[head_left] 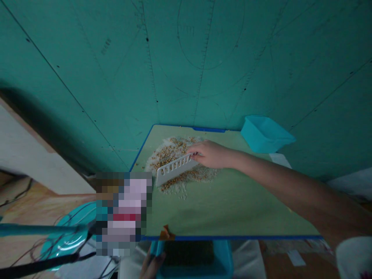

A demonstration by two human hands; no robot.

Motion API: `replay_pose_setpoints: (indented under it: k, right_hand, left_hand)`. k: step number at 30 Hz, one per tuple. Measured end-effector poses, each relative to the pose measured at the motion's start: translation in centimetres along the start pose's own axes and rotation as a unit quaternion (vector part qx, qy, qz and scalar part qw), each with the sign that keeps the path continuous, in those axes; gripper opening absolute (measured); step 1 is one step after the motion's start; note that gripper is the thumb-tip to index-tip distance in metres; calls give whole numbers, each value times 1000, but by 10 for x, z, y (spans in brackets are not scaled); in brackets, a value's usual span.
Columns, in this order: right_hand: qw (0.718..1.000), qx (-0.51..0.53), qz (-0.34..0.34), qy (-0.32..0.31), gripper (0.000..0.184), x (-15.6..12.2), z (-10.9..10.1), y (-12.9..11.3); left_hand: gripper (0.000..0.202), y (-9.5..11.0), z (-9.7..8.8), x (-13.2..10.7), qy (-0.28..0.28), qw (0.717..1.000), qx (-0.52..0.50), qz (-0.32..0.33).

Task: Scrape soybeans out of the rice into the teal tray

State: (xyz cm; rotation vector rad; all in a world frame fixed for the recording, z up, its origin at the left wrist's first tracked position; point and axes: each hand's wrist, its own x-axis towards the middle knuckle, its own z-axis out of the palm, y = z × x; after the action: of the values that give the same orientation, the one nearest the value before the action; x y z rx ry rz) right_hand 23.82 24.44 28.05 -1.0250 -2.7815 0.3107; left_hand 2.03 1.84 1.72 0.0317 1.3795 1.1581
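Note:
My right hand (207, 152) pinches the right end of a white plastic strip (177, 169) with a row of oval slots. The strip stands on its long edge, slanting across a spread pile of white grains (158, 155) and yellow-brown beans (176, 144). Grains and beans lie on both sides of it. Below the table's near edge, my left hand (152, 265) is closed on the left side of a blue tub (228, 257). Dark contents lie inside this tub; their kind is too dim to make out.
A pale green tabletop (232, 205) with blue edging stands against a green wall (186, 69). At its back right corner sits a light blue scoop-shaped bin (263, 135). Orange tape (167, 233) marks the front edge. Cables and a turquoise basin (69, 232) are at lower left.

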Motion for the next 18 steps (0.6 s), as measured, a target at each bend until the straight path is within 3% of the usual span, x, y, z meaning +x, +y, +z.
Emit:
replay_pose_setpoints:
  k: [12,18]
  right_hand:
    - [999,31,-25,-12,19,-9,-3,0]
    - [1000,8,-27,2,19,-8,-6,-1]
  left_hand:
    - [29,2,9,-6,-54,998,-23,4]
    - [30,1,8,-5,-38,998,10,41]
